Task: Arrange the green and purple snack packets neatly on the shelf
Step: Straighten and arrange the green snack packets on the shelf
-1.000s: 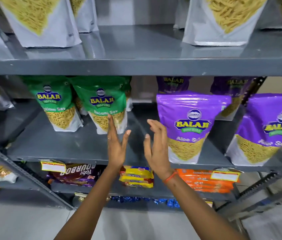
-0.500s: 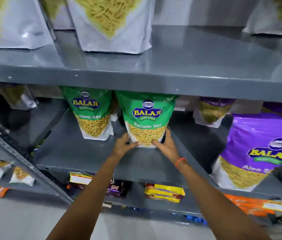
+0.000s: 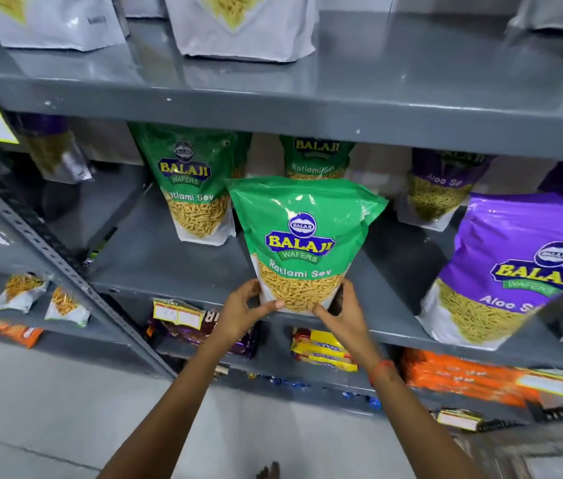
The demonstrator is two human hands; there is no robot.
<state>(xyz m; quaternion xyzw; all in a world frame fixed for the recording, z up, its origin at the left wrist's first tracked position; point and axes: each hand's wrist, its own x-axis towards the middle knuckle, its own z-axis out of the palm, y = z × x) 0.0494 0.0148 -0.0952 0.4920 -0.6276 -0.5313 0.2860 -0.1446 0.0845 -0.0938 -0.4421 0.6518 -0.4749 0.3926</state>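
A green Ratlami Sev packet stands upright at the front edge of the grey middle shelf. My left hand grips its lower left corner and my right hand grips its lower right corner. Behind it stand two more green packets, one at the left and one partly hidden. A purple Aloo Sev packet stands at the front right, with another purple packet further back.
White sev packets line the upper shelf. Biscuit packs and orange packs lie on the lower shelf. A slotted metal upright runs diagonally at the left, with small packets beyond it.
My hands went from open in front of the shelf to gripping the green packet's base. They have drawn it forward to the shelf's front edge, uncovering another green packet behind.
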